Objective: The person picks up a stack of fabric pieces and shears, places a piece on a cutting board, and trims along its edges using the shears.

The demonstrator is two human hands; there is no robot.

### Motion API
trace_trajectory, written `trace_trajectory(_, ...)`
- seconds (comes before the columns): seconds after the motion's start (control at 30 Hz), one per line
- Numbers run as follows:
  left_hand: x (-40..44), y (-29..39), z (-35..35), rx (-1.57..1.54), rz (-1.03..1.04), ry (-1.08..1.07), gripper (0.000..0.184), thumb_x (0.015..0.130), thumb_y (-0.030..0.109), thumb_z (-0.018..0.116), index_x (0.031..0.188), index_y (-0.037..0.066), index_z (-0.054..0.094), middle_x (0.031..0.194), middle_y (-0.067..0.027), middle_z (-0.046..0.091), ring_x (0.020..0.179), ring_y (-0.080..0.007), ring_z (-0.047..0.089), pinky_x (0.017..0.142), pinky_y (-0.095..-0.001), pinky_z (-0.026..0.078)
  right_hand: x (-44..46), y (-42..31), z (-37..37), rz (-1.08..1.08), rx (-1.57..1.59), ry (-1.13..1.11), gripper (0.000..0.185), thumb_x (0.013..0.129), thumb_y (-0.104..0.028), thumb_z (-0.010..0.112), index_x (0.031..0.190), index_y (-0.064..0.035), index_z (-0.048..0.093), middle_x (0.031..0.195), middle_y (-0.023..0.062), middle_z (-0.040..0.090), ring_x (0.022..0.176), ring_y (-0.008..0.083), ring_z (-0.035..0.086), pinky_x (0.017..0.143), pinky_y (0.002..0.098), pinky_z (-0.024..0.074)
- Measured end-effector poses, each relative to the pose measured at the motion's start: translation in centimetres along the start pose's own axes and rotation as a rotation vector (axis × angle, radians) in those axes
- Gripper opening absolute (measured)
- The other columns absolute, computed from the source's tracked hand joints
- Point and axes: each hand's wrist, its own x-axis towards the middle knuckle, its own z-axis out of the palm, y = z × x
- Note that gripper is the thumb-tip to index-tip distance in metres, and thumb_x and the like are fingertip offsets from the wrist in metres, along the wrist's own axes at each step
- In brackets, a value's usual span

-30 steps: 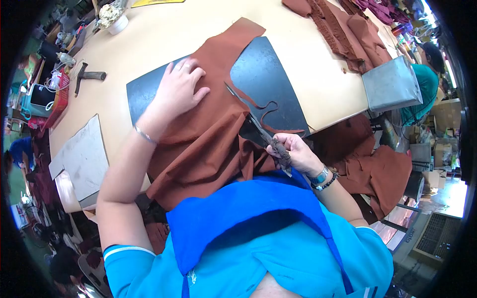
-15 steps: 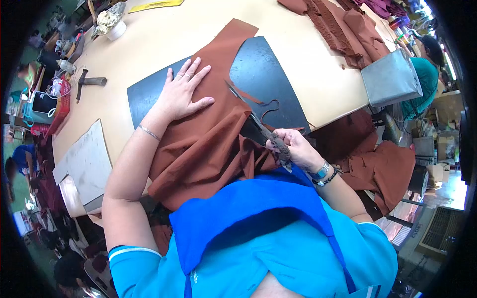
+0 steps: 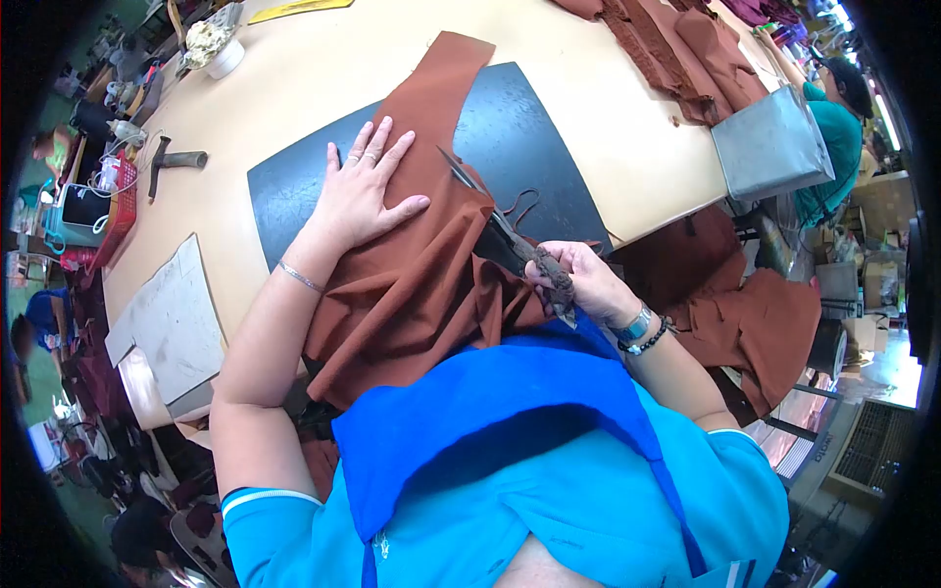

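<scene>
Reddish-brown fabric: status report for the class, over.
Left hand spread flat on reddish-brown fabric. Right hand holds dark metal scissors with wrapped handles, blades at fabric. Left hand apart from blades.

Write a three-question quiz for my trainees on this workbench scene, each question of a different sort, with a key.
1. Multiple choice: what does the right hand hold?
a) a ruler
b) scissors
c) a paintbrush

2. True or false: the left hand lies with its fingers spread on the brown cloth.

3. Fill in the missing colour: the flat board partly covered by the cloth is ____.

Key: 1 b; 2 true; 3 black.
</scene>
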Motion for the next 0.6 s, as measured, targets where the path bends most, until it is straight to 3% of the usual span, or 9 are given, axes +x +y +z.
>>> trace_trajectory(0.27, -0.1, 0.3, 0.0, -0.008, -0.021, 0.001, 0.084, 0.079, 0.069, 0.048, 0.145, 0.021, 0.029, 0.153, -0.0122, 0.019, 0.141, -0.0308, 0.016, 0.104, -0.0675, 0.015, -0.3, 0.0, -0.5, 0.058, -0.002, -0.028, 0.016, 0.089, -0.02, 0.064, 0.088, -0.0053, 0.061, 0.077, -0.0042, 0.061, 0.064, 0.0005, 0.053, 0.053, 0.0176, 0.042)
trace_trajectory(0.37, -0.2, 0.5, -0.3, 0.0, -0.024, -0.014, 0.081, 0.082, 0.066, 0.047, 0.146, 0.021, 0.027, 0.154, -0.011, 0.016, 0.141, -0.0313, 0.015, 0.104, -0.0678, 0.016, 0.1, 0.4, -0.2, -0.042, -0.039, -0.011, 0.017, 0.089, -0.022, 0.065, 0.086, -0.0061, 0.059, 0.072, -0.004, 0.059, 0.059, 0.0017, 0.053, 0.05, 0.0182, 0.0417)
trace_trajectory(0.6, -0.4, 0.6, 0.2, -0.009, -0.057, 0.009, 0.082, 0.081, 0.067, 0.046, 0.146, 0.021, 0.027, 0.153, -0.0113, 0.016, 0.141, -0.0312, 0.015, 0.104, -0.0681, 0.015, -0.9, 0.1, 0.1, 0.05, -0.003, 0.013, 0.018, 0.089, -0.022, 0.065, 0.087, -0.0059, 0.058, 0.07, -0.0048, 0.059, 0.058, 0.0014, 0.052, 0.05, 0.0181, 0.0416)
